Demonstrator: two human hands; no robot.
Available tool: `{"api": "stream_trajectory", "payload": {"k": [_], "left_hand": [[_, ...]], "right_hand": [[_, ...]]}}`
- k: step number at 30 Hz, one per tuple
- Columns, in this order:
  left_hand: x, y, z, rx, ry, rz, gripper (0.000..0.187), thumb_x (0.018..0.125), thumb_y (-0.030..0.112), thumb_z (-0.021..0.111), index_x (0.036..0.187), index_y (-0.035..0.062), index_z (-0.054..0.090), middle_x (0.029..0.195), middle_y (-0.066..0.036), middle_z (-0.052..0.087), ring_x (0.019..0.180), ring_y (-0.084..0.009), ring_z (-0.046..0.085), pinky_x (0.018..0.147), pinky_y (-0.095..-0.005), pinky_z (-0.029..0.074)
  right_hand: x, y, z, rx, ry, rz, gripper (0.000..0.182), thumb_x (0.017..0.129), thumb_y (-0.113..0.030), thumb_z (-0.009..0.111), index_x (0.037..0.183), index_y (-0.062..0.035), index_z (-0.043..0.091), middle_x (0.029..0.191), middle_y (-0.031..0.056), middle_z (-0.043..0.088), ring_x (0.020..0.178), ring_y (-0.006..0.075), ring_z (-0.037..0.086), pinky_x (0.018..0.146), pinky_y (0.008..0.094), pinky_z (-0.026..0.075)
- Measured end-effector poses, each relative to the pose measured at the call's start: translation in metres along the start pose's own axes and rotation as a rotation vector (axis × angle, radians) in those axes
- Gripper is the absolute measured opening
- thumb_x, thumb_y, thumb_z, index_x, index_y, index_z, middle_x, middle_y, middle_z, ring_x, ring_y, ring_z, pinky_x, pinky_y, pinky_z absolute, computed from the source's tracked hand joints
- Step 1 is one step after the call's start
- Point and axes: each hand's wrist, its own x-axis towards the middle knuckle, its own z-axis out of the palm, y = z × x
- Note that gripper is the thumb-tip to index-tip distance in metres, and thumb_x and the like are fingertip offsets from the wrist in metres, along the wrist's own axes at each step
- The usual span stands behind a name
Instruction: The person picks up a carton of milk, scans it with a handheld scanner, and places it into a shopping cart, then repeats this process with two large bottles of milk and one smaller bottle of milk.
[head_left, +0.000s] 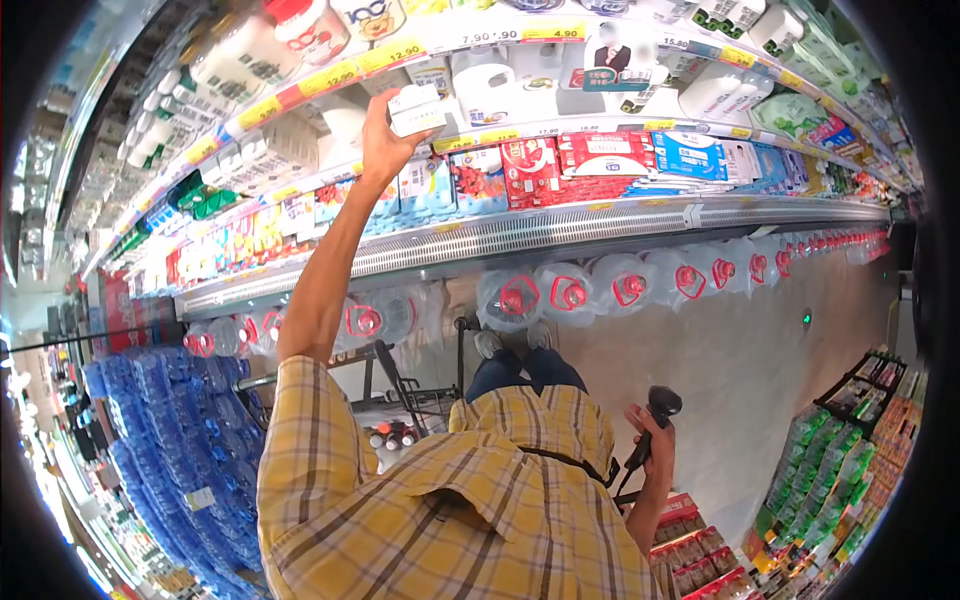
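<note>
My left hand [388,142] reaches up to the refrigerated shelf and is closed around a small white carton [414,108], thumb on one side and fingers on the other. Behind the carton stand white jugs [484,88] on the shelf. Below it lie packs with red berry pictures [480,180] and red and white cartons [606,155]. Low at my right side, my right hand [655,440] is wrapped round the grip of a black handheld device [662,408] with a rounded head; its exact kind does not show.
Large clear water bottles [628,285] with red caps line the floor along the chiller. A black cart [405,385] stands at my left, near stacked blue water packs [165,450]. Green bottle packs [815,465] are at right, and red boxes [690,550] lie close behind my right arm.
</note>
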Motion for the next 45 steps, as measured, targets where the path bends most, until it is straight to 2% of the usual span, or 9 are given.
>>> {"api": "stream_trajectory", "payload": {"k": [11, 15, 17, 22, 30, 32, 39, 42, 45], "left_hand": [[0.023, -0.061, 0.035, -0.092, 0.094, 0.051, 0.073, 0.057, 0.001, 0.083, 0.119, 0.0012, 0.046, 0.113, -0.016, 0.054, 0.102, -0.0257, 0.058, 0.089, -0.0341, 0.047], [0.029, -0.052, 0.036, -0.243, 0.108, -0.035, 0.07, 0.058, -0.001, 0.082, 0.118, -0.0023, 0.045, 0.11, -0.015, 0.056, 0.1, -0.0212, 0.059, 0.086, -0.0326, 0.049], [0.033, -0.033, 0.032, -0.357, 0.052, -0.122, 0.074, 0.06, -0.007, 0.079, 0.123, -0.0047, 0.04, 0.113, -0.016, 0.054, 0.104, -0.0227, 0.056, 0.092, -0.0322, 0.047], [0.041, -0.042, 0.026, -0.334, 0.008, -0.155, 0.074, 0.06, -0.008, 0.079, 0.124, -0.008, 0.041, 0.115, -0.016, 0.054, 0.104, -0.0226, 0.056, 0.093, -0.0326, 0.046], [0.051, -0.041, 0.026, -0.508, -0.045, -0.207, 0.064, 0.059, -0.008, 0.077, 0.116, -0.0057, 0.048, 0.108, -0.013, 0.061, 0.098, -0.0203, 0.06, 0.088, -0.0318, 0.048], [0.054, -0.053, 0.027, -0.461, -0.13, -0.3, 0.063, 0.061, -0.007, 0.077, 0.117, -0.0049, 0.048, 0.108, -0.013, 0.061, 0.097, -0.0201, 0.06, 0.087, -0.0317, 0.049], [0.063, -0.051, 0.026, -0.429, -0.068, -0.289, 0.06, 0.063, 0.0, 0.08, 0.116, -0.0035, 0.051, 0.108, -0.014, 0.062, 0.097, -0.0206, 0.06, 0.087, -0.0309, 0.047], [0.065, -0.036, 0.02, -0.194, -0.139, -0.367, 0.06, 0.067, 0.012, 0.081, 0.114, -0.0083, 0.052, 0.111, -0.016, 0.06, 0.098, -0.0209, 0.058, 0.088, -0.0292, 0.045], [0.065, -0.05, 0.023, 0.003, -0.126, -0.208, 0.055, 0.068, 0.014, 0.08, 0.111, -0.0089, 0.054, 0.106, -0.018, 0.063, 0.095, -0.0206, 0.06, 0.085, -0.0302, 0.046]], "right_hand": [[-0.019, 0.01, -0.004, 0.005, 0.075, 0.026, 0.044, 0.08, -0.017, 0.07, 0.113, 0.0015, 0.048, 0.109, 0.0167, 0.062, 0.101, 0.0262, 0.063, 0.053, 0.0222, 0.046], [-0.021, 0.014, -0.005, -0.039, 0.114, 0.044, 0.048, 0.079, -0.019, 0.071, 0.116, 0.0011, 0.047, 0.111, 0.0163, 0.062, 0.101, 0.0254, 0.063, 0.054, 0.0239, 0.046], [-0.022, 0.015, -0.003, -0.042, 0.134, 0.052, 0.049, 0.079, -0.019, 0.071, 0.116, 0.0011, 0.047, 0.11, 0.0166, 0.062, 0.1, 0.0255, 0.064, 0.054, 0.0236, 0.046], [-0.025, 0.014, -0.001, -0.075, 0.114, 0.071, 0.049, 0.078, -0.018, 0.07, 0.116, 0.0023, 0.047, 0.106, 0.0156, 0.064, 0.097, 0.0249, 0.065, 0.055, 0.0243, 0.045], [-0.026, 0.002, 0.011, -0.139, 0.13, 0.06, 0.049, 0.078, -0.018, 0.069, 0.116, 0.003, 0.046, 0.106, 0.0149, 0.064, 0.096, 0.0245, 0.065, 0.06, 0.0265, 0.045], [-0.026, 0.001, 0.011, -0.144, 0.126, 0.057, 0.05, 0.078, -0.019, 0.07, 0.117, 0.0029, 0.046, 0.106, 0.0145, 0.064, 0.096, 0.0245, 0.065, 0.06, 0.0267, 0.045], [-0.02, 0.005, 0.014, -0.14, 0.135, 0.068, 0.055, 0.075, -0.021, 0.073, 0.117, 0.0016, 0.046, 0.106, 0.0129, 0.063, 0.096, 0.0248, 0.065, 0.06, 0.0276, 0.044], [-0.014, 0.01, 0.014, -0.123, 0.135, 0.054, 0.056, 0.074, -0.022, 0.073, 0.117, 0.0013, 0.047, 0.105, 0.013, 0.063, 0.096, 0.0249, 0.065, 0.061, 0.0282, 0.044], [-0.01, 0.003, 0.017, -0.142, 0.114, 0.051, 0.057, 0.073, -0.023, 0.074, 0.117, 0.0015, 0.047, 0.104, 0.0131, 0.063, 0.095, 0.025, 0.065, 0.062, 0.0297, 0.045]]}}
